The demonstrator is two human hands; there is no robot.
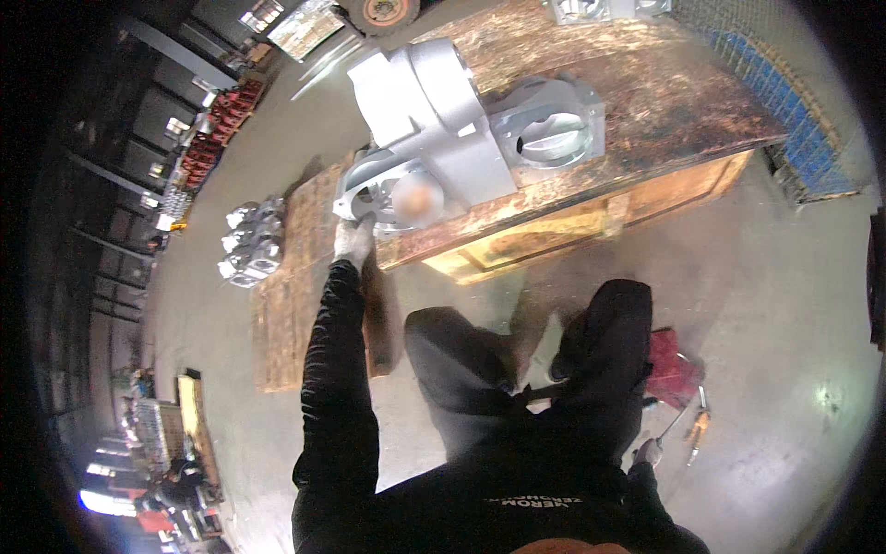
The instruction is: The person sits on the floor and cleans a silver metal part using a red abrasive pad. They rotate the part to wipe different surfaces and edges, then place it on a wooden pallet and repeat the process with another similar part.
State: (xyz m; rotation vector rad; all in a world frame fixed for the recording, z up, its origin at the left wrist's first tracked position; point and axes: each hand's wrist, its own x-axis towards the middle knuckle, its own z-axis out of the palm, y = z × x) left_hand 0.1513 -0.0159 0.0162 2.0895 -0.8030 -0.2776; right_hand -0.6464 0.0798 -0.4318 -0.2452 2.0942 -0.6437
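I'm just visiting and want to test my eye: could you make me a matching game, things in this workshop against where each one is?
Things:
1. left hand
2. right hand
3. big grey casting
4. shiny metal parts

Places:
A. on the rusty wooden bench
B. on the floor left of the bench
C. low, beside the red cloth
D. gloved, on the casting's lower edge

Pairs: 1-D, 2-C, 3-A, 4-B

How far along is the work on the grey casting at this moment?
Done: the grey metal casting lies on the wooden bench. In hand: the left hand grips its near end; the right hand hangs low near tools on the floor. Left: cannot tell.
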